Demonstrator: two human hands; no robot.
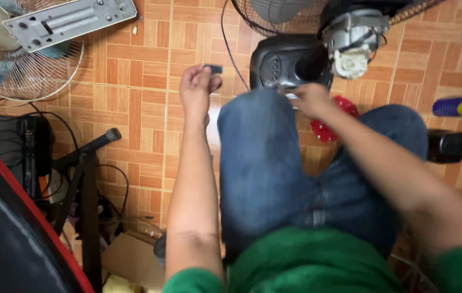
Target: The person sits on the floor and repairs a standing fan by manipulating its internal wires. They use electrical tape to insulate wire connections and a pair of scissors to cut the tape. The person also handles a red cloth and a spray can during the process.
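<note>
The black plastic fan base sits on the tiled floor just beyond the person's knee, with the bare grey metal fan motor exposed at its far right, so the fan appears already taken apart, with work on its parts under way. The left hand is raised to the left of the knee, pinching a small dark rectangular part between thumb and fingertips. The right hand reaches forward over the knee to the near edge of the base, fingers curled on something small and pale (too blurred to identify). A red perforated plastic disc lies just beside that wrist.
</note>
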